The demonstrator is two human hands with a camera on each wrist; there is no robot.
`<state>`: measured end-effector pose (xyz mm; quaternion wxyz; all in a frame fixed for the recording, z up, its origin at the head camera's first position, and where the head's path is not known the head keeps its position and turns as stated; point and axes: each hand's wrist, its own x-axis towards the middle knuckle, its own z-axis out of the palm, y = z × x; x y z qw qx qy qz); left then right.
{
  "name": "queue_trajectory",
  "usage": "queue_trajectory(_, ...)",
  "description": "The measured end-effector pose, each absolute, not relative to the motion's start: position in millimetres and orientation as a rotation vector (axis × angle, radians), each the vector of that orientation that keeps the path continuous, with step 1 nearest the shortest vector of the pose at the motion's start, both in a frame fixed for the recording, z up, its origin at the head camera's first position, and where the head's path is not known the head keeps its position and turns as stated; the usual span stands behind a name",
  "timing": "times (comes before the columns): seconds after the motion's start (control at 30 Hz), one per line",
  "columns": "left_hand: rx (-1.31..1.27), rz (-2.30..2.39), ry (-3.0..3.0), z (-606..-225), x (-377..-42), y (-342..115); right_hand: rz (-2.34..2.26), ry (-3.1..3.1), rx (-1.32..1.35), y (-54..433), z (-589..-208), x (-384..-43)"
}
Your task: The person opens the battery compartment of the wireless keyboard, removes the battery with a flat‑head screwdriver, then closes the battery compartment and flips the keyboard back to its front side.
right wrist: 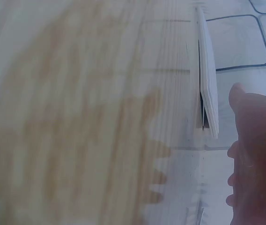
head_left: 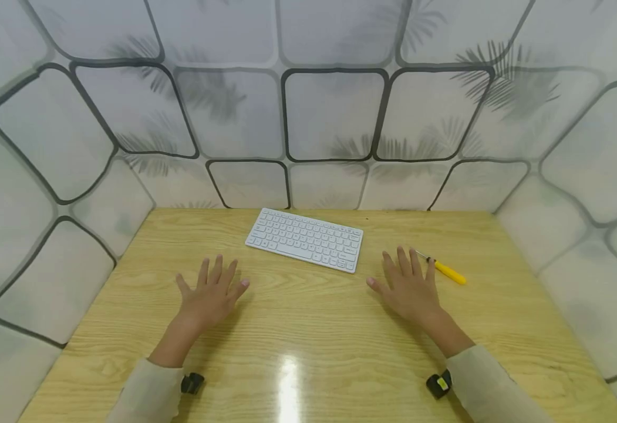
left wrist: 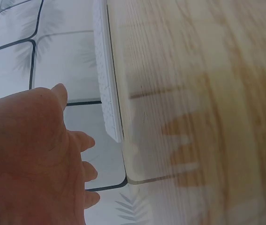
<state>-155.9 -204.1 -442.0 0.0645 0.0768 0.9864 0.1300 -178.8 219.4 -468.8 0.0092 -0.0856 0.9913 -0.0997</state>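
Observation:
A white keyboard (head_left: pixel 305 239) lies at a slant on the wooden table, toward its back edge. In the head view my left hand (head_left: pixel 209 296) is spread, palm down, in front of the keyboard's left end. My right hand (head_left: pixel 407 288) is spread likewise, to the right of the keyboard. Just beyond its fingers lies a screwdriver (head_left: pixel 449 272) with a yellow handle, part of its thin metal shaft showing by the fingertips. Both wrist views show the keyboard (left wrist: pixel 107 75) edge-on past a hand with nothing in it; the right wrist view shows the keyboard's raised underside (right wrist: pixel 203 117).
The wooden table (head_left: pixel 266 329) has a bright light reflection near its front. Walls (head_left: pixel 334 117) with a dark outlined block pattern and leaf prints close in the back and both sides. A small black camera (head_left: pixel 192 383) sits at the left wrist, another camera (head_left: pixel 438 385) at the right.

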Motion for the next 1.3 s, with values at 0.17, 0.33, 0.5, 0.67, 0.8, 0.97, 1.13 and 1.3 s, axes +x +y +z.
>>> queue_trajectory(0.17,0.227,0.381,2.986,-438,-154,-202,-0.303,3.108,-0.281,220,-469,-180)
queue_trajectory(0.33,0.219,0.385,2.977,-436,-154,-201,-0.308,3.122,-0.28,220,-469,-179)
queue_trajectory(0.5,0.221,0.404,2.972,-439,-156,-202,-0.324,3.129,-0.27,219,-467,-177)
queue_trajectory(0.67,0.286,0.481,2.986,-446,-164,-204,-0.378,3.128,-0.271,217,-465,-178)
queue_trajectory(0.8,0.335,0.645,2.974,-451,-176,-207,-0.66,3.05,-0.293,215,-465,-183)
queue_trajectory(0.97,0.344,0.996,2.88,-451,-192,-207,-1.139,2.819,-0.262,212,-463,-192)
queue_trajectory(1.13,0.285,1.282,2.759,-452,-207,-208,-1.399,2.684,-0.219,210,-467,-205)
queue_trajectory(1.3,0.199,1.426,2.714,-457,-224,-211,-1.511,2.612,-0.131,208,-474,-221)
